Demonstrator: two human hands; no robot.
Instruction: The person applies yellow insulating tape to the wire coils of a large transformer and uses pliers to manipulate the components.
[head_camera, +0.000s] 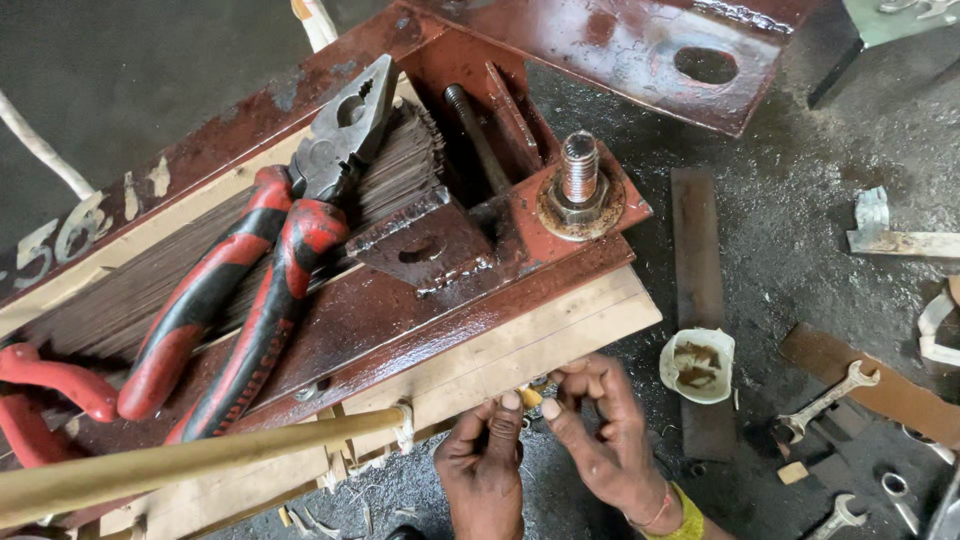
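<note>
down at the near edge of the board we have both hands together. our left hand and right hand pinch a small yellowish piece between fingertips, right under the board's lower edge; what the piece is we cannot tell, it is mostly hidden. neither hand is fully clenched, the fingers curl in around that bit.

above the hands sits a red-painted steel frame with a stack of thin laminations. pliers with red and black grips lie across the stack, jaws pointing up and away. a threaded bolt with a rusty nut stands upright on the frame's corner. a pale rod runs in from the left, near the left hand. on the dark floor to the right lie a small white cup and a spanner.

we judge the risks so: the piece is tiny and held only by fingertips, so it could slip and drop into the scraps on the floor. the pliers rest loose on a slope; a knock to the frame could send them sliding toward the hands. the board's edge is close to our knuckles and could scrape them.
</note>
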